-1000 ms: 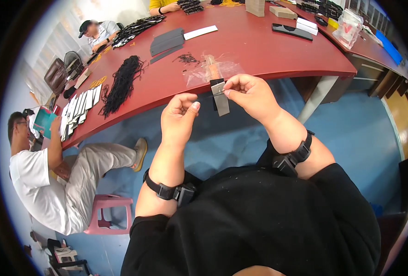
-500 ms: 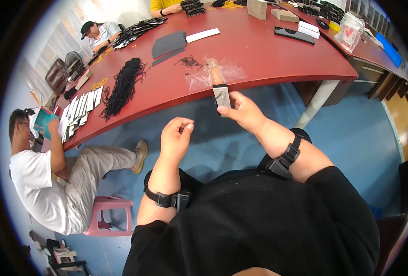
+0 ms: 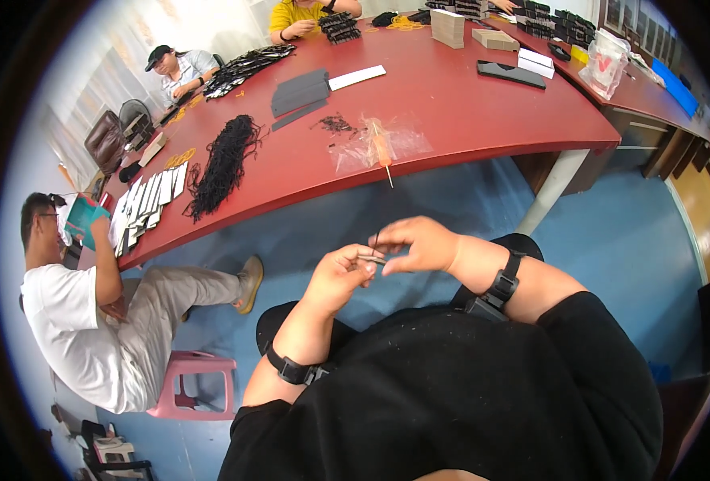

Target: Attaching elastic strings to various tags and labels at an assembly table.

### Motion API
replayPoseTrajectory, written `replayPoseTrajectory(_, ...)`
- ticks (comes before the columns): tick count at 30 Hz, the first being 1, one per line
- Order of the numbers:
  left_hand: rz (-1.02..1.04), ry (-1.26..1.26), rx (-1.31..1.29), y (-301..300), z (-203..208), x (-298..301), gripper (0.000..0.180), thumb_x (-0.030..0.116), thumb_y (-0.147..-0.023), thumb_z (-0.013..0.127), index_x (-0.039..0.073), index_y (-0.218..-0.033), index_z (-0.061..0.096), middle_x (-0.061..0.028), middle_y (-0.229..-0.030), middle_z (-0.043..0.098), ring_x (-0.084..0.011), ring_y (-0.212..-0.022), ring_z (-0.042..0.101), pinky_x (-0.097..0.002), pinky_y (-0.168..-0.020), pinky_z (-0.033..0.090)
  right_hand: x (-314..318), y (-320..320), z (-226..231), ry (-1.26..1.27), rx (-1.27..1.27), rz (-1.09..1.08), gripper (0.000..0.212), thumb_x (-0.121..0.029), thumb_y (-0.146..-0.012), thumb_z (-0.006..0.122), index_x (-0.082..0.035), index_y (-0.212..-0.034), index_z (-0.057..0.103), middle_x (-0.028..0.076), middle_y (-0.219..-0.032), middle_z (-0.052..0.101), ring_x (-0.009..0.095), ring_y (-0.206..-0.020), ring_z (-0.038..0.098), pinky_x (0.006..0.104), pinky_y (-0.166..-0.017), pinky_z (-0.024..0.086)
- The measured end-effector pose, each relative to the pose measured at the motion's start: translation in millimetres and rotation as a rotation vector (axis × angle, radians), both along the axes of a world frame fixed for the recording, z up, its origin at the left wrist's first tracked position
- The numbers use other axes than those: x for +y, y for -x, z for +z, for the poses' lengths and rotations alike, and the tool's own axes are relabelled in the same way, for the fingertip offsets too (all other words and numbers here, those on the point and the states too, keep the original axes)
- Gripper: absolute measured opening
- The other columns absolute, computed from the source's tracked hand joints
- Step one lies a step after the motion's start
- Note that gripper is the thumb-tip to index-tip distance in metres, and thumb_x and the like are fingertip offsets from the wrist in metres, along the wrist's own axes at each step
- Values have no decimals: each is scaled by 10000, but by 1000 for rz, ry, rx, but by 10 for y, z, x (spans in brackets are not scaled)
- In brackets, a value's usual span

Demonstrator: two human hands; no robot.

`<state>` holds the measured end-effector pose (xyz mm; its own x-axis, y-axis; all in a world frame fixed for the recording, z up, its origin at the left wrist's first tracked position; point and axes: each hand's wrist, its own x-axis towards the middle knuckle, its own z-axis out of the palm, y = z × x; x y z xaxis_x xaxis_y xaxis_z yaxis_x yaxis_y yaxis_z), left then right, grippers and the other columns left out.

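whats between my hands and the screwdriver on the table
In the head view, nothing solid: below the screwdriver comes the red table edge, then bare blue floor down to the left hand and right hand.

A big red table curves from nine to two o'clock. Blue floor lies below. A pink stool stands at eight.

open air surrounds both hands above the blue floor; the red table edge (screwdriver overhanging) blocks ahead.
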<state>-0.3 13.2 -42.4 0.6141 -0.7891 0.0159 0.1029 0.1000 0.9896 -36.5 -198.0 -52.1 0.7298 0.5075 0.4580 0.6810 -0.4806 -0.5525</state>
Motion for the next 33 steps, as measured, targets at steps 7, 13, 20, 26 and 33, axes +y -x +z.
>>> replayPoseTrajectory(7,68,-89,-77,-29,45,77,164,49,-841,600,7,-999,611,7,-722,561,-74,-647,488,-213,-605,405,-30,-16,359,-1028,558,-90,154,-99,-894,564,16,-991,598,120,-951,642,187,-905,629,294,-789,513)
replayPoseTrajectory(13,83,-153,-171,-20,93,42,174,50,-839,594,19,-1009,612,22,-712,541,-60,-647,469,-207,-612,401,12,25,350,-1085,450,-133,119,-122,-904,547,-17,-862,586,100,-877,641,188,-850,628,303,-769,511)
replayPoseTrajectory(20,112,-354,-430,-7,263,-2,175,50,-843,584,28,-1014,615,37,-692,520,-45,-617,449,-195,-583,387,115,-18,217,-1545,653,347,131,-138,-926,490,-41,-894,572,48,-820,557,139,-710,527,283,-703,425)
replayPoseTrajectory(26,227,-360,-608,38,403,-94,299,3,-806,610,35,-1100,566,25,-692,527,-51,-627,462,-210,-601,404,134,54,349,-1447,783,583,262,-104,-923,493,-49,-1164,580,24,-830,542,99,-623,474,256,-607,398)
replayPoseTrajectory(33,447,-37,-698,71,368,-94,312,-3,-819,604,53,-1106,496,-69,-801,650,-146,-742,629,-259,-698,492,219,166,566,-594,427,-166,365,-130,-779,710,-15,-1115,626,1,-827,598,51,-641,497,202,-598,425)
